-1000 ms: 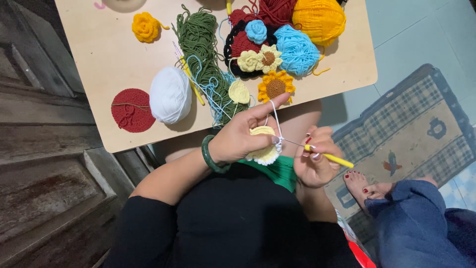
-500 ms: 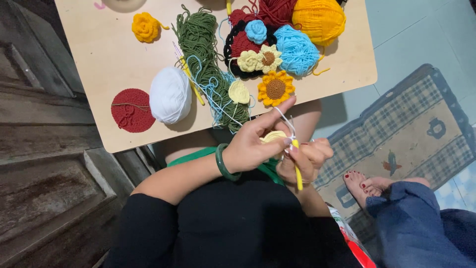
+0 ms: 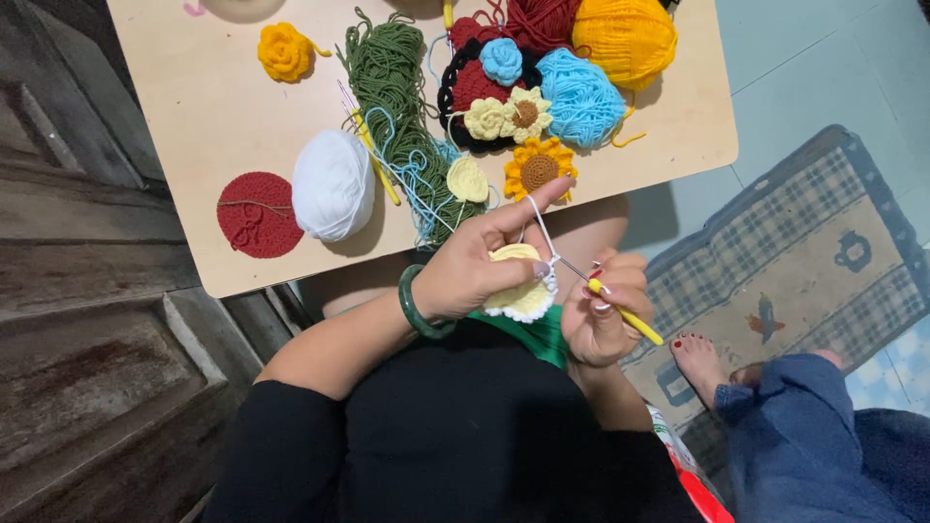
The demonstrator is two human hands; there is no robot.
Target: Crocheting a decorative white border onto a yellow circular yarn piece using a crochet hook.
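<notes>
Items on the wooden board [image 3: 223, 107]
Red crocheted disc [image 3: 259, 214] lies just beside the white yarn ball [image 3: 332, 184]; green yarn skein [image 3: 394, 92] nearby.

I held a small round crochet piece [image 3: 518, 291], pale yellow with a white scalloped edge, just below the middle of the frame. A white yarn strand [image 3: 541, 225] ran up from it, taut over my forefinger. My yellow-handled crochet hook [image 3: 620, 312] slanted down to the right, its metal tip at the piece's edge.
</notes>
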